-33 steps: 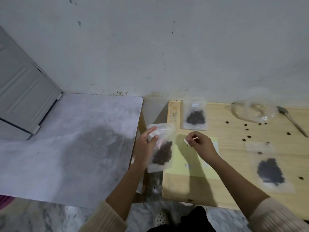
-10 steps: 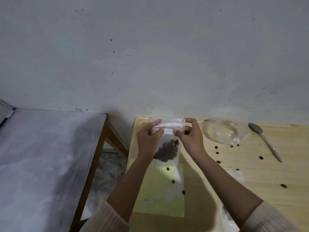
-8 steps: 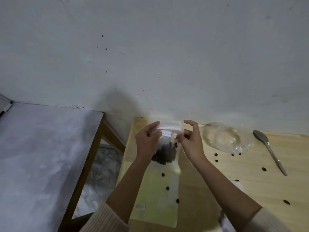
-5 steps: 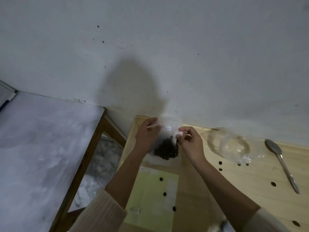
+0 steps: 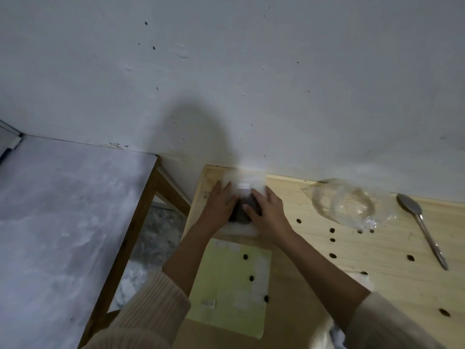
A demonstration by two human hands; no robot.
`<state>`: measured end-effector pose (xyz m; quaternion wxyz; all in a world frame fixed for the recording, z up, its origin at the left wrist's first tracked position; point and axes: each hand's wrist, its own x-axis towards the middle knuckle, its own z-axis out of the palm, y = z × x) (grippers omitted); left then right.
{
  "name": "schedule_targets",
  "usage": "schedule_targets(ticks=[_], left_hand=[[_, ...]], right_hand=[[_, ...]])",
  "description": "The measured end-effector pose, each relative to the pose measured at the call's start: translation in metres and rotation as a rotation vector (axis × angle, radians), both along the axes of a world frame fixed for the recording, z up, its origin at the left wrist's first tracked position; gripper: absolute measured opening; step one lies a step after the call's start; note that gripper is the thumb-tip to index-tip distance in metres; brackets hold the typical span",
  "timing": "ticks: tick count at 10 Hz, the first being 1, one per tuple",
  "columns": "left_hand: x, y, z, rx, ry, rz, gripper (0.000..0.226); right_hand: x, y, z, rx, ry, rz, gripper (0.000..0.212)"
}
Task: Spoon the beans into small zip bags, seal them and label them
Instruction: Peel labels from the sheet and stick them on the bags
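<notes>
— Two hands on one zip bag (image 5: pixel 251 178): where does it lie?
— Flat on the wooden desk (image 5: pixel 314 285), at its far left corner, with its top edge close to the wall (image 5: pixel 251 84). The picture is blurred there, so I cannot tell whether the zip is closed.
— And the hands?
— The left hand (image 5: pixel 220 206) and right hand (image 5: pixel 270 212) both lie palm down on the bag. The fingers (image 5: pixel 227 188) are straight and released, pressing rather than grasping. The forearms come up out of cream sleeves (image 5: pixel 151 308) and converge on it.
— The beans (image 5: pixel 245 212)?
— They are a dark clump inside the bag, showing in the gap between the two hands. Just beyond the fingers, between the two sets, a small white label (image 5: pixel 243 186) sits on the bag's upper part.
— What lies around?
— Behind the wrists, toward the person, a yellow sheet (image 5: pixel 231 273) lies on the desk. It has a few loose beans (image 5: pixel 251 278) on it and a small pale sticker (image 5: pixel 208 303) near its lower left. More loose beans are scattered to the right of the right hand. Further right of those fingers sits a crumpled clear plastic bag (image 5: pixel 349 205). Beyond it lies a metal spoon (image 5: pixel 422 230), bowl toward the wall. Left of the left hand, across a gap, stands a grey table (image 5: pixel 63 222).
</notes>
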<state>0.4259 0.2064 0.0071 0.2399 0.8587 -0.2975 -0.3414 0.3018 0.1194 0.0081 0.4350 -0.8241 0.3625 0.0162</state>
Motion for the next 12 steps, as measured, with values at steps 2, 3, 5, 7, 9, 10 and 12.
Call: schedule_targets(ticks=[2, 3, 5, 7, 9, 10, 12], left_hand=[[-0.017, 0.001, 0.031, -0.215, -0.108, 0.006, 0.047], [-0.05, 0.0, 0.039, -0.453, -0.247, -0.031, 0.038], [-0.148, 0.016, 0.022, -0.53, -0.038, -0.283, 0.032], [-0.225, 0.053, -0.001, -0.212, 0.089, -0.467, 0.051], [-0.246, 0.059, -0.01, -0.063, 0.137, -0.547, 0.064], [-0.25, 0.054, -0.011, -0.093, 0.212, -0.482, 0.061], [-0.25, 0.043, -0.003, -0.228, 0.47, -0.155, 0.04]], right_hand=[[-0.046, 0.019, 0.033, -0.054, -0.106, -0.203, 0.052], [-0.097, 0.024, 0.041, -0.129, -0.129, -0.329, 0.045], [-0.21, 0.051, 0.031, -0.159, 0.026, -0.629, 0.042], [-0.265, 0.081, 0.007, -0.093, 0.255, -0.645, 0.056], [-0.268, 0.099, -0.007, -0.117, 0.188, -0.613, 0.055], [-0.266, 0.098, -0.011, -0.101, 0.155, -0.684, 0.056], [-0.259, 0.094, -0.008, 0.03, -0.069, -0.971, 0.047]])
